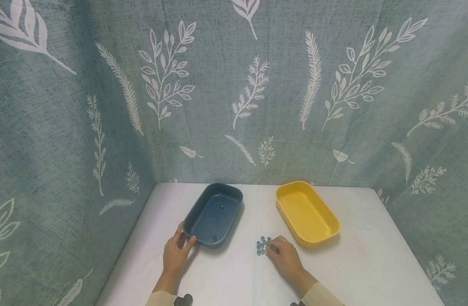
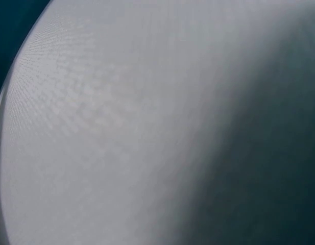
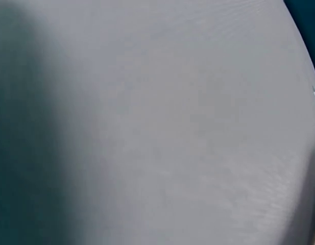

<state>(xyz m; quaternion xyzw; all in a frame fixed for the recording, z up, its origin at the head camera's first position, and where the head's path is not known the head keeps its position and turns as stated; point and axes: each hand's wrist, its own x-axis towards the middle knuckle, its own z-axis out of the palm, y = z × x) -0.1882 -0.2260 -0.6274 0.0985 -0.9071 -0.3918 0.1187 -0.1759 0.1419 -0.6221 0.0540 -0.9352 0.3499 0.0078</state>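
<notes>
Only the head view shows the whole scene. On the white table (image 1: 234, 280), a blue tray (image 1: 214, 213) holds two small beads, while the yellow tray (image 1: 306, 211) beside it holds nothing. The left hand (image 1: 175, 254) grips the blue tray's near corner. The right hand (image 1: 281, 254) pinches at a cluster of blue beads (image 1: 261, 245) between the trays. Both wrist views show only blurred tabletop.

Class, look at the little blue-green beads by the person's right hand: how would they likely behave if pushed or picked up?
The beads look small, round and glassy, so they would probably roll and scatter when pushed across the smooth white table. Being so tiny beside the right hand, they likely need a fingertip pinch and may slip. One already lies in the dark blue tray, whose walls should contain it.
</notes>
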